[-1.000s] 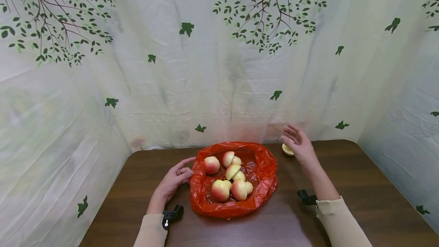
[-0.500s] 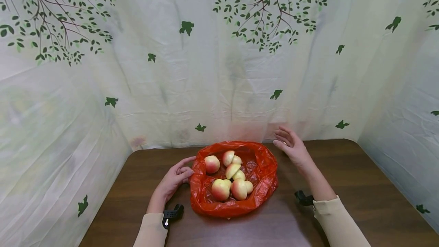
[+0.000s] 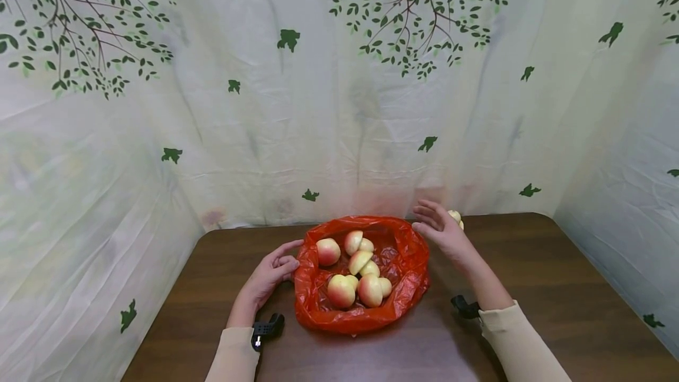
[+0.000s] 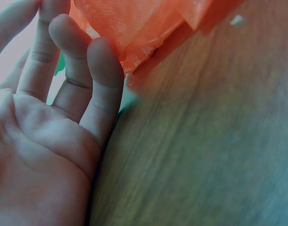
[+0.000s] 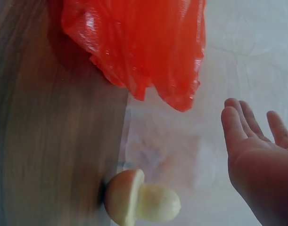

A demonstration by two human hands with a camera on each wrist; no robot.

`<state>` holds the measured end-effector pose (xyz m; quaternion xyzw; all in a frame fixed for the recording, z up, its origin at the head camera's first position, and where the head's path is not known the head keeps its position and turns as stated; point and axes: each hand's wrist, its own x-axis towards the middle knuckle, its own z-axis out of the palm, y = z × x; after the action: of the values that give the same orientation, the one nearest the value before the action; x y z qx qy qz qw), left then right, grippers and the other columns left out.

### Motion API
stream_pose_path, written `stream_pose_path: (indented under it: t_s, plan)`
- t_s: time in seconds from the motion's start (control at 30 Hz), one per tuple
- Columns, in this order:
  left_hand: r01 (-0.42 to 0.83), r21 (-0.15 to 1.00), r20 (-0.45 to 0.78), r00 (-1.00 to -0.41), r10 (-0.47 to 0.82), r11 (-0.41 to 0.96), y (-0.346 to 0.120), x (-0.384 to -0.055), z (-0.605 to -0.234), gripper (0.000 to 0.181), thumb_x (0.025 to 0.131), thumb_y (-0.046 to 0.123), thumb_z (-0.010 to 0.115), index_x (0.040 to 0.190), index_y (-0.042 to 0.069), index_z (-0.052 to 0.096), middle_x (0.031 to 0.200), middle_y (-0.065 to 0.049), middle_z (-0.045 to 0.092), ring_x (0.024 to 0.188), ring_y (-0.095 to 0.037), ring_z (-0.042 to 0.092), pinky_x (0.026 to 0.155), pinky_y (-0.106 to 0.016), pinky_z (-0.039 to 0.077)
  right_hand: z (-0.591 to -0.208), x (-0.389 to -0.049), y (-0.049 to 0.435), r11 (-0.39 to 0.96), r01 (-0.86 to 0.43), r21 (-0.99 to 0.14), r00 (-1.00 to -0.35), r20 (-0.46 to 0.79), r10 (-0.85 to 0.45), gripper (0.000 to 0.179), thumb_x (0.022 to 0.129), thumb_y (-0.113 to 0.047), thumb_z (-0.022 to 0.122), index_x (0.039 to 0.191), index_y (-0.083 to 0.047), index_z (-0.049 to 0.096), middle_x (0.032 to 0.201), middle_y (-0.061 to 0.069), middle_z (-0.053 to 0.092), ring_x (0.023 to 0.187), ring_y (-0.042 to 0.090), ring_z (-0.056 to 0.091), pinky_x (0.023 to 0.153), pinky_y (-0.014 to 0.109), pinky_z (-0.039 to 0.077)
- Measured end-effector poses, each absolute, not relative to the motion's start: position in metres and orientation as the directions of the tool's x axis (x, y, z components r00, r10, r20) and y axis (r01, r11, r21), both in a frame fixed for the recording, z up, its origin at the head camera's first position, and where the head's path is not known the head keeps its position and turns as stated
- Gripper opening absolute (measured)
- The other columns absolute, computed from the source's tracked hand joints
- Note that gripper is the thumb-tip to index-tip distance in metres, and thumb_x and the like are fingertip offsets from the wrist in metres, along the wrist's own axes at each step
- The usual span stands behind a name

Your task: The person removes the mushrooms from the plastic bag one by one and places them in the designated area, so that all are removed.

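I monitor both hands from the head view and the two wrist views. The red, crinkled, glossy plastic bag (image 3: pixel 352 324) sits upright on the brown wood-grain table (image 3: pixel 392 361), between the hands, its mouth facing up. Inside the bag I count five mushroom-shaped pieces with rounded red-and-yellow caps (image 3: pixel 341 292); pale stems show on most of them.

Left hand (image 3: pixel 267 279): positioned at the bag's left rim, fingertips at the plastic. Two bent fingers appear slightly apart in its wrist view; I cannot tell whether the thumb and forefinger pinch the rim.

Right hand (image 3: pixel 444 234): raised above the table near the bag's right rim, holding nothing. Its fingers extend toward the bag, slightly bent, and my wrist view shows a gap between fingertips and plastic.

A single mushroom-shaped piece with a tan cap and cream stem (image 5: pixel 141 200) stands cap down near the table's far edge, partly hidden behind the right hand in the head view.
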<state>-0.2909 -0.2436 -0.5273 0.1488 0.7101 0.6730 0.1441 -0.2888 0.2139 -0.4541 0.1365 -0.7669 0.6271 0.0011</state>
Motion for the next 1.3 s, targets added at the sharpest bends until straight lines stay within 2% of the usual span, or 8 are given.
stream_pose_path:
  t_s: [0.17,0.23,0.3,0.43,0.5,0.8,1.07,1.3]
  plan:
    - [0.016,0.999,-0.004,-0.914,0.405,0.046,-0.244,-0.291,-0.527,0.058,0.109,0.017,0.059,0.162,0.011,0.038,0.096,0.007,0.077,0.087,-0.009,0.073,0.088,-0.026,0.062,-0.456,-0.290,0.211,0.166,-0.205,-0.964,-0.959,0.164,-0.232,0.070,0.106,-0.020,0.065,0.164,-0.003,0.029,0.164,0.028,0.041,0.154,0.047,0.041,0.114,0.034,0.050]
    - [0.018,0.999,-0.003,-0.913,0.407,0.046,-0.244,-0.291,-0.527,0.058,0.109,0.017,0.059,0.163,0.011,0.038,0.096,0.007,0.077,0.087,-0.009,0.072,0.088,-0.026,0.062,-0.457,-0.291,0.209,0.163,-0.205,-0.965,-0.958,0.163,-0.237,0.069,0.106,-0.019,0.066,0.164,-0.003,0.031,0.164,0.029,0.041,0.153,0.047,0.042,0.112,0.030,0.051]
    - [0.018,0.999,-0.002,-0.913,0.408,0.046,-0.244,-0.291,-0.526,0.058,0.109,0.017,0.059,0.163,0.011,0.038,0.096,0.007,0.077,0.087,-0.009,0.072,0.088,-0.026,0.062,-0.457,-0.291,0.208,0.166,-0.208,-0.964,-0.955,0.164,-0.245,0.069,0.106,-0.019,0.066,0.164,-0.002,0.031,0.163,0.029,0.042,0.152,0.047,0.043,0.115,0.036,0.050]
    - [0.015,0.999,-0.005,-0.913,0.408,0.045,-0.244,-0.290,-0.526,0.058,0.109,0.018,0.059,0.163,0.011,0.038,0.096,0.007,0.078,0.087,-0.009,0.073,0.088,-0.026,0.062,-0.460,-0.292,0.203,0.186,-0.200,-0.962,-0.954,0.148,-0.259,0.071,0.105,-0.023,0.068,0.163,-0.004,0.033,0.162,0.028,0.044,0.151,0.047,0.045,0.119,0.058,0.044]
    - [0.014,0.999,-0.006,-0.913,0.408,0.046,-0.244,-0.290,-0.525,0.057,0.110,0.017,0.059,0.163,0.011,0.038,0.096,0.007,0.078,0.088,-0.009,0.073,0.088,-0.026,0.062,-0.461,-0.291,0.201,0.189,-0.185,-0.964,-0.956,0.132,-0.263,0.070,0.104,-0.024,0.069,0.163,-0.007,0.034,0.162,0.027,0.045,0.151,0.046,0.045,0.120,0.061,0.042]
    - [0.013,0.999,-0.006,-0.911,0.413,0.043,-0.243,-0.291,-0.525,0.057,0.110,0.018,0.058,0.163,0.011,0.038,0.096,0.007,0.078,0.088,-0.009,0.073,0.088,-0.026,0.062,-0.464,-0.289,0.196,0.175,-0.184,-0.967,-0.947,0.127,-0.294,0.068,0.105,-0.021,0.068,0.162,-0.004,0.035,0.161,0.028,0.045,0.151,0.048,0.043,0.121,0.063,0.041]
    - [0.017,0.998,-0.006,-0.913,0.409,0.053,-0.243,-0.290,-0.525,0.057,0.110,0.018,0.058,0.162,0.010,0.038,0.096,0.007,0.078,0.088,-0.008,0.072,0.087,-0.026,0.062,-0.468,-0.289,0.192,0.176,-0.178,-0.968,-0.938,0.112,-0.329,0.070,0.105,-0.020,0.067,0.163,-0.001,0.032,0.161,0.028,0.045,0.150,0.053,0.042,0.118,0.058,0.047]
    - [0.022,0.998,-0.004,-0.914,0.405,0.059,-0.244,-0.291,-0.527,0.056,0.110,0.018,0.058,0.162,0.010,0.039,0.097,0.007,0.078,0.089,-0.009,0.073,0.088,-0.027,0.062,-0.470,-0.289,0.189,0.198,-0.188,-0.962,-0.933,0.112,-0.341,0.068,0.104,-0.020,0.069,0.161,-0.004,0.037,0.159,0.028,0.047,0.151,0.049,0.043,0.118,0.059,0.047]
